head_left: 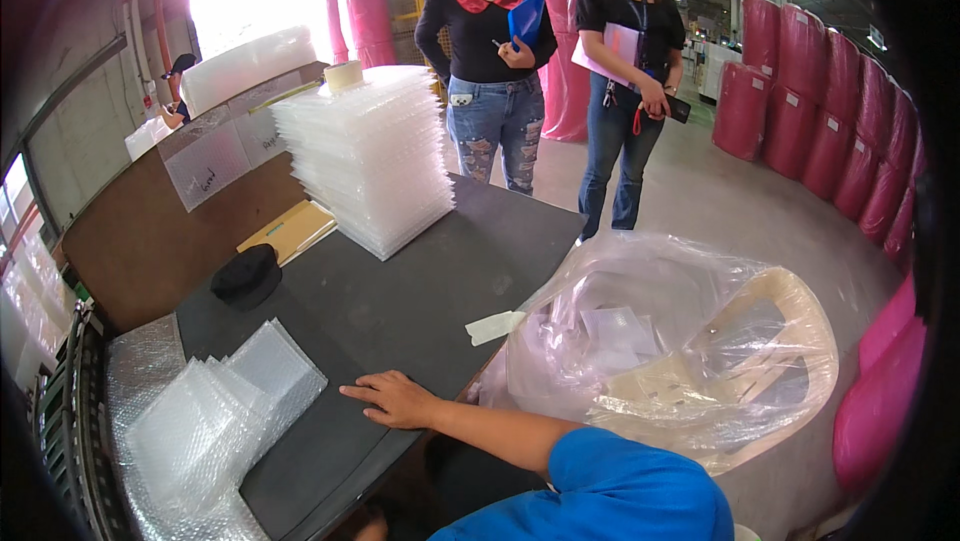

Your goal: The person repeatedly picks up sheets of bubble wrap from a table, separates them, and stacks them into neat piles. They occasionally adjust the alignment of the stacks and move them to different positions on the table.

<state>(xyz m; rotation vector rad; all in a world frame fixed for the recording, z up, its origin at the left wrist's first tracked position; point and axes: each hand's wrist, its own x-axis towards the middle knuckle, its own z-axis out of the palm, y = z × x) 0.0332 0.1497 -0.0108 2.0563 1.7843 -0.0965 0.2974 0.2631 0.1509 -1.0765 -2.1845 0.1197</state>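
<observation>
head view: right hand (pixel 398 401) rests beside the fanned bubble pouches (pixel 225 406)

i see the right hand palm down on the dark tabletop (pixel 430 286), its fingers loosely spread and holding nothing, tips just short of the pouches. these lie to its left, overlapping unevenly, partly on a bubble-wrap sheet (pixel 140 351). the left hand i cannot judge: only a patch of skin shows at the lower edge.

to handle the pouches well, i think the fingers should slide flat under the nearest corner rather than pinch the top layer, since slick film likely slips. i would square the edges against the free palm before lifting, and keep the forearm clear of the tall stack (pixel 370 171), whose layers look uneven and carry a tape roll (pixel 343 76).
</observation>
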